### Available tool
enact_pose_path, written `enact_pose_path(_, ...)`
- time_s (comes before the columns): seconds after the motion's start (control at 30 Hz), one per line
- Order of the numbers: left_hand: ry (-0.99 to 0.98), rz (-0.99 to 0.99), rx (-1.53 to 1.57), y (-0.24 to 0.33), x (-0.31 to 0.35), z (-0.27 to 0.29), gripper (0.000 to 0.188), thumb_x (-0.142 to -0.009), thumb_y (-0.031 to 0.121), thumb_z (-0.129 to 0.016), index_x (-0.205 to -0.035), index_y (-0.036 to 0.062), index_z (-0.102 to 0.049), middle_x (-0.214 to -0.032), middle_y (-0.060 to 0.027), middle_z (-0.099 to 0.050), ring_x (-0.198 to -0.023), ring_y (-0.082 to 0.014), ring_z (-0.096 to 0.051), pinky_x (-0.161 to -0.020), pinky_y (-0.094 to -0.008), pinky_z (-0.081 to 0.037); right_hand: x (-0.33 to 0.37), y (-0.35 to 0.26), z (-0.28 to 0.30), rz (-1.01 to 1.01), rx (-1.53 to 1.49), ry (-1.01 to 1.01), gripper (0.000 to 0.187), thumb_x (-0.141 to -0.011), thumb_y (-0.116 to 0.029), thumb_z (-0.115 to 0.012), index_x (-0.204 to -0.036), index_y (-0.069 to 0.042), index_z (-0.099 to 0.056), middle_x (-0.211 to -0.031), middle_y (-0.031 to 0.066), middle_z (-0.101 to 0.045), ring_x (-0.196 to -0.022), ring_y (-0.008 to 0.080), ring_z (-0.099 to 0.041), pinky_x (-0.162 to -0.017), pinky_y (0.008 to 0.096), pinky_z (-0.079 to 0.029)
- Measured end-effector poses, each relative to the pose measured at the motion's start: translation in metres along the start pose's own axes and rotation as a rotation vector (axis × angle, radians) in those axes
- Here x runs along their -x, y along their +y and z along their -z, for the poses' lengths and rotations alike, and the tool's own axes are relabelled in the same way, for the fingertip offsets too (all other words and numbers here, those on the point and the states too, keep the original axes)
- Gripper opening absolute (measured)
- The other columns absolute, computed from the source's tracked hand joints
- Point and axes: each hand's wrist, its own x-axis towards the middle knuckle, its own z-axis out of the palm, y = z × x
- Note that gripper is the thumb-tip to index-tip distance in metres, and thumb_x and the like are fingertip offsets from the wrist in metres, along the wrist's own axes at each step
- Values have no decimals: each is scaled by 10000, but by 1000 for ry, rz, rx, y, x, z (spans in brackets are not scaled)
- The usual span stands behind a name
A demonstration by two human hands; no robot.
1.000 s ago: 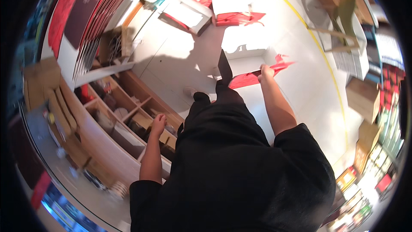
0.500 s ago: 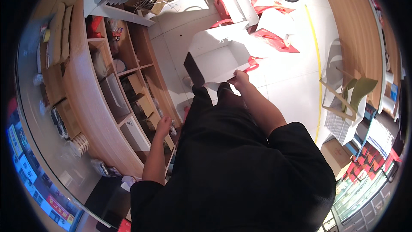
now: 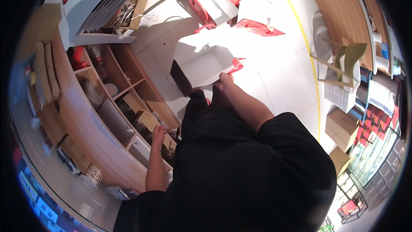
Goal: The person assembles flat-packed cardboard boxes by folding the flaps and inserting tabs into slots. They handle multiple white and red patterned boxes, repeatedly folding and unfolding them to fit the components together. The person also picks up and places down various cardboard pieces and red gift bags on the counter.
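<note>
My right hand [image 3: 225, 80] is closed on the near edge of an open gift box [image 3: 205, 65], held low in front of my legs. The box is white inside, with a dark outer panel at its left and a red ribbon [image 3: 237, 65] at its right. My left hand [image 3: 159, 135] hangs beside the wooden shelf unit [image 3: 141, 66], fingers curled, with nothing visible in it. Beyond the held box, another open white box [image 3: 221, 3] with red sides stands on the floor, near red ribboned pieces [image 3: 259, 27].
Shelf compartments at the left hold cardboard boxes [image 3: 148, 120] and packets. A carton of wires [image 3: 133, 12] sits at the far left. A yellow line [image 3: 305, 38] crosses the floor at right, near a wooden-framed green seat [image 3: 355, 60] and a brown carton [image 3: 341, 128].
My view has turned, so the floor boxes and shelves sit farther left. The right hand keeps its hold on the box. My left hand stays beside the shelves.
</note>
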Motion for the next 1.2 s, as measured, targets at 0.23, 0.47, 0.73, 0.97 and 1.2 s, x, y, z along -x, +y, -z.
enact_pose_path(0.23, 35, -138, 3, 46, -7, 12, 258, -920, 232, -480, -1101, 62, -545, -949, -33, -606, -791, -103, -571, -626, -222, -418, -80, -45, 29, 51, -234, 429, 329, -760, -32, -512, -1071, 74, -498, -1051, 204, -555, -927, 304, -597, -752, 406, -533)
enact_pose_path(0.47, 15, -214, -179, 88, 39, -29, 272, -914, 208, -480, -1100, 24, -553, -976, -71, -618, -858, -145, -589, -766, -272, -448, -148, -122, 40, 52, -664, 265, 297, -876, -30, -362, -1139, 94, -425, -1130, 205, -505, -1027, 379, -529, -846, 463, -518)
enact_pose_path(0.73, 44, -222, -205, 43, 44, -41, 269, -909, 185, -485, -1113, 23, -553, -981, -92, -617, -887, -176, -589, -787, -290, -449, -147, -65, -7, -4, -2, -333, 445, -904, -58, -338, -1329, 18, -232, -1259, 258, -404, -1080, 392, -509, -887, 476, -472)
enact_pose_path(0.97, 814, -755, -376, 54, 70, 50, 345, -883, 106, -497, -1205, -9, -453, -1249, -174, -459, -1163, -314, -446, -987, -396, -350, -126, 83, 15, -149, 826, -395, 250, -798, -2, -475, -1034, -59, -537, -729, 109, -576, -554, 212, -588, -410, 318, -468)
enact_pose_path(1.2, 1243, -521, -488, -16, 51, 172, 606, -821, 275, -627, -1299, 11, -367, -1365, -210, -318, -1246, -365, -324, -1008, -464, -311, -127, 130, 0, 156, 1752, -585, 331, -799, -39, -523, -1128, -44, -550, -739, 74, -584, -553, 177, -567, -460, 307, -468)
